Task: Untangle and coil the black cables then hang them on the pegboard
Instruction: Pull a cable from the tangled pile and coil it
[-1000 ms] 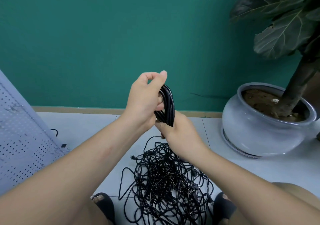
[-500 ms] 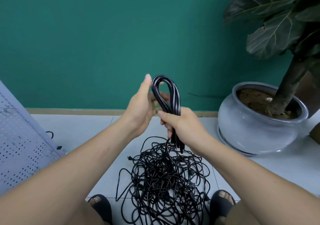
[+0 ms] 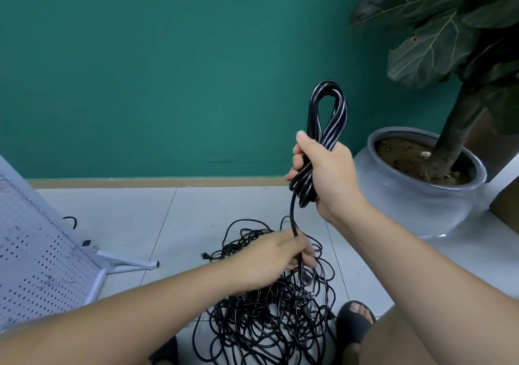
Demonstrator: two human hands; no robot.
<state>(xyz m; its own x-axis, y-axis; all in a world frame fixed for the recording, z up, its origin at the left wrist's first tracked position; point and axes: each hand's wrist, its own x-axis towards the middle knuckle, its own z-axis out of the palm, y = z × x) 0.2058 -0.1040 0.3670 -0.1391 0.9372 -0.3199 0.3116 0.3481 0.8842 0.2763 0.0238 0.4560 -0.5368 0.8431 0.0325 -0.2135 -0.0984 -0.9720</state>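
Open tiled floor (image 3: 134,218) lies between the leaning pegboard (image 3: 36,266) at left and the tangled cable pile (image 3: 264,317) at centre, crossed only by the pegboard's white foot (image 3: 126,263), which juts toward the pile. At right, a large grey plant pot (image 3: 421,196) stands near the raised right hand (image 3: 328,173) and its coil (image 3: 327,117), with broad leaves (image 3: 427,49) overhanging. A single strand (image 3: 293,213) runs from the coil down into the left hand (image 3: 269,260), barring the gap between the hands. A sandalled foot (image 3: 355,319) hems the pile's right edge.
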